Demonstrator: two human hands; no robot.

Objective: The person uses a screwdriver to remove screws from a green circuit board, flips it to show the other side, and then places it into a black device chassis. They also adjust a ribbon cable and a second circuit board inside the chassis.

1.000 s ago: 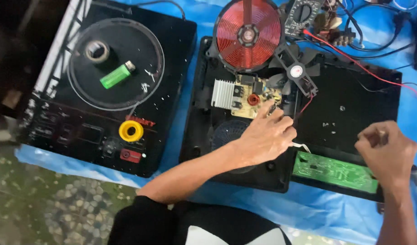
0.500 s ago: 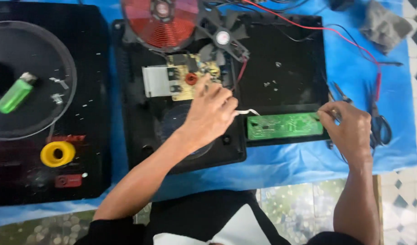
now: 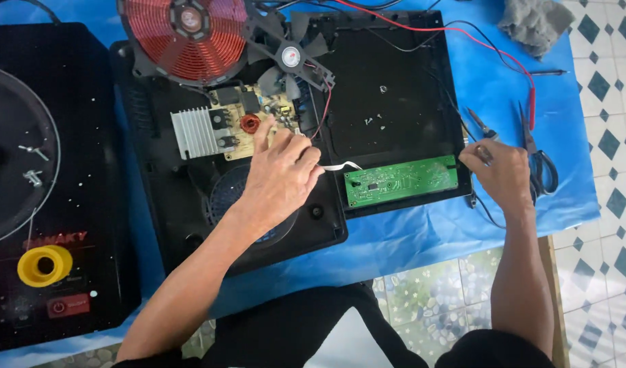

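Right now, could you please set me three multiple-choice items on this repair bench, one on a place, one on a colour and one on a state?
1. Where does the left hand rest?
A. on the tan circuit board beside the finned heat sink
B. on the scissors
C. on the grey cloth

2. What colour is the tape roll on the closed cooktop?
A. red
B. yellow
C. white

3. How is the opened cooker's case?
A. shut and screwed
B. wrapped in plastic
C. open, with coil and fan exposed

Answers: 1 A, its fingers touch the board near the small copper coil; 2 B, the roll is plainly yellow; 3 C, the inner parts lie bare.
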